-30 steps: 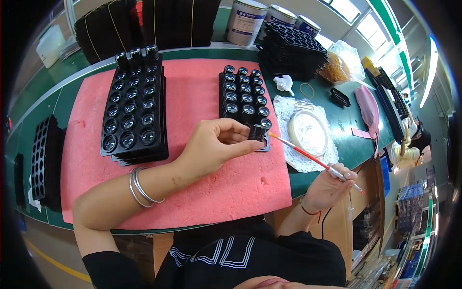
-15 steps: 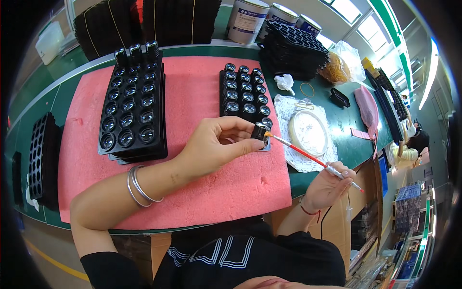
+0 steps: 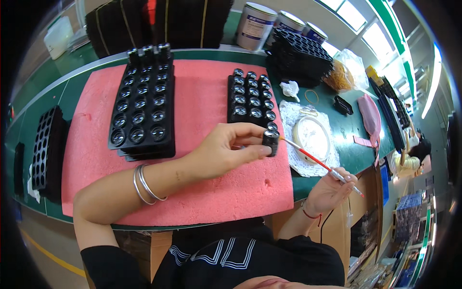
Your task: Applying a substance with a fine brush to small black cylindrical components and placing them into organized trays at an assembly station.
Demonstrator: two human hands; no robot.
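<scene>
- Small black cylindrical lens barrel (image 3: 271,142): pinched between thumb and fingertips of left hand (image 3: 224,153), raised over the near right part of the pink foam mat (image 3: 202,103); long axis roughly upright, slightly tilted.
- Left hand: fingers curled closed on the barrel, wrist with two silver bangles (image 3: 143,184) resting toward the mat's near edge.
- Red-handled fine brush (image 3: 317,163): gripped in closed fingers of right hand (image 3: 329,191), off the mat's right near corner; long axis slanting up-left, tip touching the barrel's right side.
- Progress, as judged: coating of this piece under way; small tray of lens barrels (image 3: 251,98) on the mat's right part appears partly processed, exact count not discernible.
- Large black tray of lenses (image 3: 143,113) on the mat's left part, untouched.
- Round white dish (image 3: 312,138) on a paper doily just right of the mat.
</scene>
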